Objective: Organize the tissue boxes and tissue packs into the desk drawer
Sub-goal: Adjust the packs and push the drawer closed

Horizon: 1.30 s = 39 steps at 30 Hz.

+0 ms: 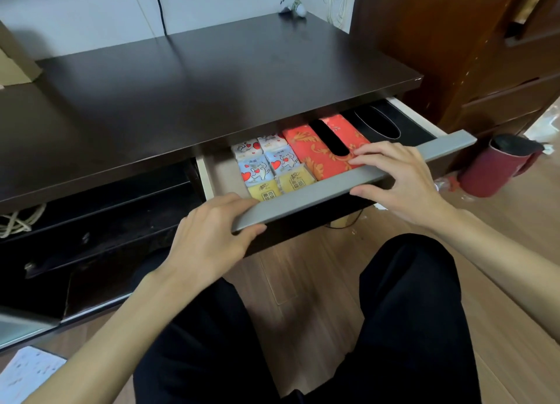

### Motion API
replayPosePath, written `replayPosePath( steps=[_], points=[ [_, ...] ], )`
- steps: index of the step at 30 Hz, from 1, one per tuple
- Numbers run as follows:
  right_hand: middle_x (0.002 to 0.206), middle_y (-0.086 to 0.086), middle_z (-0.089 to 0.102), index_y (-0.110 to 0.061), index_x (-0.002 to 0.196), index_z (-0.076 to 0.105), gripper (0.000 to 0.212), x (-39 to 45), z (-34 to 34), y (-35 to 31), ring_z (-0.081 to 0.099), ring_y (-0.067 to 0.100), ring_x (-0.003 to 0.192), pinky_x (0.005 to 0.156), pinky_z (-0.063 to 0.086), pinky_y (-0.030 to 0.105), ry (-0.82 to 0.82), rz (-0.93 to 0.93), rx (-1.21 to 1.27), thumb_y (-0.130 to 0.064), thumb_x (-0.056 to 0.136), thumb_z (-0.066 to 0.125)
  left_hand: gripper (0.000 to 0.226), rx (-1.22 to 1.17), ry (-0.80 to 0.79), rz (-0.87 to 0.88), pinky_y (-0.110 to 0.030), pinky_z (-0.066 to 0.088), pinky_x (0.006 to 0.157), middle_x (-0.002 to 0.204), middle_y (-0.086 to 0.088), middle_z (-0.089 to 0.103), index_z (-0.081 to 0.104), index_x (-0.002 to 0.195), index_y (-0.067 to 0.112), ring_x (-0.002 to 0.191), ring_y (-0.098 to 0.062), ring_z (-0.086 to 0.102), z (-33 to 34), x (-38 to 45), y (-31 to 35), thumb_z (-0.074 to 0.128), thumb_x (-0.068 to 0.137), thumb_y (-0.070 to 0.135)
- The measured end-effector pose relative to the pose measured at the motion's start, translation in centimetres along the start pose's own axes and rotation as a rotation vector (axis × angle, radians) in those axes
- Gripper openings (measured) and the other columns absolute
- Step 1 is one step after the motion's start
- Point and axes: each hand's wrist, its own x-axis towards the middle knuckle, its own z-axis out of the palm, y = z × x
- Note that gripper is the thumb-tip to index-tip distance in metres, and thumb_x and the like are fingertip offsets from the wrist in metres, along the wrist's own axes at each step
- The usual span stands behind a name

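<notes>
The desk drawer (pixel 318 191) stood partly open, its grey front rail gripped by both hands. Left hand (pixel 209 240) curled round the rail's left end; right hand (pixel 400 179) clasped it further along. Just behind their fingers lay heart-printed and yellow tissue packs (pixel 266 167), a red-gold tissue box (pixel 327 146) and a black tissue box (pixel 378 124).
</notes>
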Motion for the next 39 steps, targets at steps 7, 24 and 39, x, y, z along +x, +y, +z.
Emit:
replayPosePath(
  steps=[7,24,39],
  points=[
    [0.14,-0.026,0.051,-0.038,0.129,0.064,0.05,2.8,1.5,0.1,0.046,0.002,0.13,0.109,0.019,0.019,-0.032,0.091,0.059,-0.07,0.091,0.056,0.045,-0.046,0.111,-0.102,-0.031,0.047,0.081,0.115,0.008,0.066,0.065,0.127,0.025,0.105,-0.012,0.055,0.9,2.1,-1.7,0.07,0.086,0.043],
    [0.173,0.002,0.012,-0.021,0.164,0.014,0.115,0.4,1.8,4.1,0.014,0.02,0.158,0.127,0.016,0.042,0.258,0.903,0.498,-0.082,0.075,0.056,0.045,-0.959,0.625,-0.701,-0.012,0.042,0.098,0.138,0.016,0.054,0.051,0.139,0.034,0.124,0.009,0.049,6.1,-3.7,2.7,0.06,0.097,0.023],
    [0.174,-0.001,-0.008,-0.021,0.166,0.0,0.079,6.1,5.0,5.5,0.0,0.019,0.159,0.123,0.006,0.034,0.191,0.901,0.485,-0.029,0.107,0.052,0.06,-0.812,0.61,-0.755,-0.035,0.041,0.106,0.142,0.006,0.029,0.038,0.145,0.027,0.124,-0.022,0.046,6.5,4.1,0.7,0.058,0.092,0.01]
  ],
)
